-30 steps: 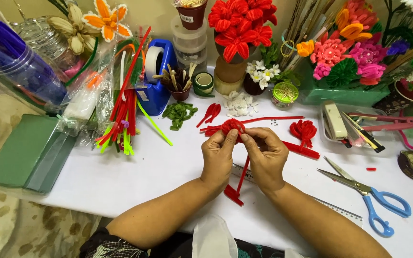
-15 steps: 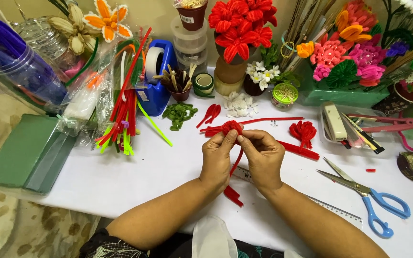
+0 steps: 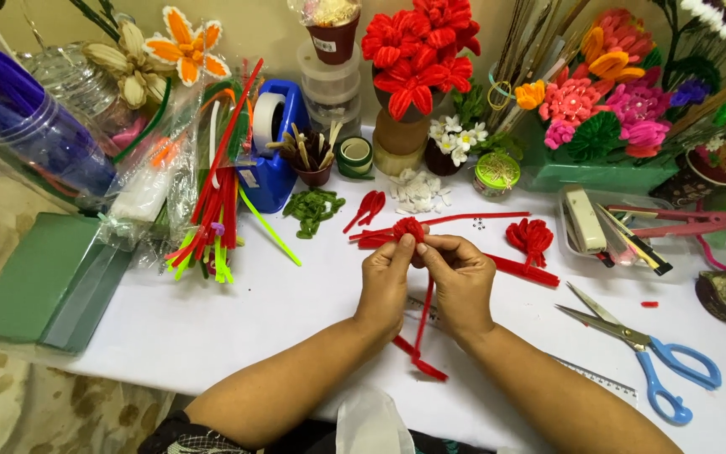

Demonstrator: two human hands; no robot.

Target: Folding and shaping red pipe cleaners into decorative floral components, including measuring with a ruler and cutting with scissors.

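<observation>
Above the middle of the white table [image 3: 212, 319], my left hand [image 3: 386, 282] and my right hand [image 3: 461, 282] meet, fingertips pinching a red pipe-cleaner flower [image 3: 408, 228]. Its curled red head sticks up between my thumbs. The red stem [image 3: 423, 324] hangs down between my wrists and ends in a folded tip near the table's front edge. Loose red pipe cleaners [image 3: 472, 219] lie just behind my hands. A second red curled flower piece [image 3: 531, 236] rests to the right of them.
Blue-handled scissors [image 3: 649, 353] lie at the right; a ruler [image 3: 590, 377] runs under my right forearm. A bag of coloured pipe cleaners [image 3: 216, 202], a blue tape dispenser [image 3: 275, 151], green foam blocks [image 3: 39, 277] and vases of handmade flowers [image 3: 413, 59] line the back and left.
The hanging stem has swung slightly left and its lower end has shifted. Both hands stay together on the flower head, fingers working it.
</observation>
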